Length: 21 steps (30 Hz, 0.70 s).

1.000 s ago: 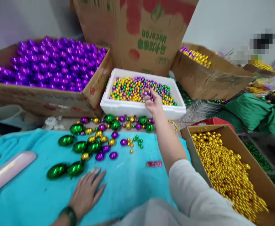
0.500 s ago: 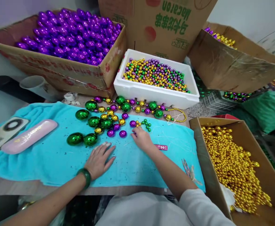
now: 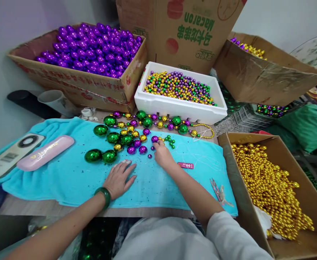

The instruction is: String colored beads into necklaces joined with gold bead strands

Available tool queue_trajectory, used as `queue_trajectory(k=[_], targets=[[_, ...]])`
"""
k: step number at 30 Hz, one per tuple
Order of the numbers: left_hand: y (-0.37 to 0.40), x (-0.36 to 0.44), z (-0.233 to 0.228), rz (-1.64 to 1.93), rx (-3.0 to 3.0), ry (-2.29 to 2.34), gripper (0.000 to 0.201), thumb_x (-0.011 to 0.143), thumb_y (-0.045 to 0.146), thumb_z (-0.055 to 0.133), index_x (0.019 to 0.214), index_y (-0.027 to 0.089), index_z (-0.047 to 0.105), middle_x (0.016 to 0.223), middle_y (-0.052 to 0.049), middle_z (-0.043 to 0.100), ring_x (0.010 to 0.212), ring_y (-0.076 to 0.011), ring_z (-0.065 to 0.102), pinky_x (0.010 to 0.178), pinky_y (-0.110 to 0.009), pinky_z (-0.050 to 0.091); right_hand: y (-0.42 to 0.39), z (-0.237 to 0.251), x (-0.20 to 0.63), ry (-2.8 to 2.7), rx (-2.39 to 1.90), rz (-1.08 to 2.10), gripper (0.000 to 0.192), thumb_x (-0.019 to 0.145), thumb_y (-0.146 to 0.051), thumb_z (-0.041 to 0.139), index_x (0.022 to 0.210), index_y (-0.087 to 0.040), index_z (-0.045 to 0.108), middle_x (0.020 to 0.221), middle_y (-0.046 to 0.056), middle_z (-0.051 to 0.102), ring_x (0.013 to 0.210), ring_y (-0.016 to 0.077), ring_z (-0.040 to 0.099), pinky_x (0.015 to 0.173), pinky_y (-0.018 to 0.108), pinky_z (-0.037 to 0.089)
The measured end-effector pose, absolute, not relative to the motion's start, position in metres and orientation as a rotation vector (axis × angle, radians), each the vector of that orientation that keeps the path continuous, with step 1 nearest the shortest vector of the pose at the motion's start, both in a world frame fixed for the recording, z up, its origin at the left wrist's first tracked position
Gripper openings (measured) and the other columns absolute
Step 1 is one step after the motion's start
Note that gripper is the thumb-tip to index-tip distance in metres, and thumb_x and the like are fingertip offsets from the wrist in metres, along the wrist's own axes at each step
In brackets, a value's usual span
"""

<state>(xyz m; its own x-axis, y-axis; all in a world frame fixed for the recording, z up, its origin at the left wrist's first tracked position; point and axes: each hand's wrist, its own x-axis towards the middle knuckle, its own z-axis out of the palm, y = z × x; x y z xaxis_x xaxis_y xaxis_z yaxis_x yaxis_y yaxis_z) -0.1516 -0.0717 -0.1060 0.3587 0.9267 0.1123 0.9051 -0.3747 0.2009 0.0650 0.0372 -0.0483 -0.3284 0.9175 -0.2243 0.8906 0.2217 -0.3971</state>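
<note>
My left hand [image 3: 119,177] lies flat, fingers spread, on the turquoise towel [image 3: 66,177], just below two big green beads [image 3: 102,156]. My right hand [image 3: 161,154] rests on the towel with its fingertips curled at a few small loose beads [image 3: 150,156], beside a purple bead [image 3: 154,139] and a cluster of tiny green beads [image 3: 170,141]. A string of green, gold and purple beads [image 3: 147,122] curls across the towel's far edge. Whether the right fingers pinch a bead is hidden.
A white foam box of mixed small beads [image 3: 158,104] stands behind the towel. A carton of purple beads [image 3: 74,86] is at the back left, a carton of gold beads [image 3: 258,224] at the right. A pink case [image 3: 46,153], a phone [image 3: 12,155], a red tag [image 3: 185,165] and snips [image 3: 218,189] lie on the towel.
My right hand came back from the white foam box to the towel and now sits by the small beads. A small purple bead now lies by its fingertips. The left hand stayed put.
</note>
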Motion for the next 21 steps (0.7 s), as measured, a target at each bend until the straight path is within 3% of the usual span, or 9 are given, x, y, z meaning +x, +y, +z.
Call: queue_trajectory(k=[7, 13, 18, 21], targets=[[-0.071, -0.151, -0.109, 0.359, 2.551, 1.702, 0.045, 0.089, 0.045, 0.044, 0.124, 0.020, 0.057, 0.127, -0.014, 0.056, 0.122, -0.0307, 0.047, 0.099, -0.045, 0.039, 0.036, -0.062, 0.073, -2.253, -1.623, 0.700, 0.049, 0.077, -0.001, 0.044, 0.124, -0.013, 0.054, 0.127, 0.015, 0.045, 0.112, 0.0244, 0.051, 0.095, 0.035, 0.044], [-0.071, -0.151, -0.109, 0.343, 2.559, 1.699, 0.045, 0.089, 0.044, 0.044, 0.125, 0.019, 0.057, 0.129, -0.014, 0.055, 0.122, -0.0315, 0.046, 0.099, -0.046, 0.038, 0.027, -0.070, 0.089, -2.170, -1.491, 0.636, 0.038, 0.082, -0.006, 0.047, 0.117, -0.017, 0.060, 0.123, 0.012, 0.049, 0.111, 0.0226, 0.051, 0.099, 0.037, 0.043], [-0.071, -0.152, -0.112, 0.351, 2.571, 1.703, 0.046, 0.089, 0.045, 0.043, 0.125, 0.019, 0.057, 0.129, -0.015, 0.055, 0.122, -0.0321, 0.046, 0.099, -0.047, 0.039, 0.003, -0.072, 0.116, -2.188, -1.577, 0.492, 0.035, 0.087, -0.013, 0.047, 0.120, -0.015, 0.058, 0.124, 0.014, 0.052, 0.111, 0.0233, 0.053, 0.095, 0.038, 0.046], [-0.070, -0.152, -0.113, 0.358, 2.589, 1.690, 0.046, 0.089, 0.045, 0.042, 0.124, 0.018, 0.057, 0.127, -0.015, 0.055, 0.121, -0.0324, 0.046, 0.098, -0.047, 0.038, 0.004, -0.049, 0.166, -2.268, -1.540, 0.302, 0.039, 0.086, -0.013, 0.048, 0.125, -0.014, 0.055, 0.128, 0.016, 0.052, 0.113, 0.0254, 0.052, 0.093, 0.040, 0.046]])
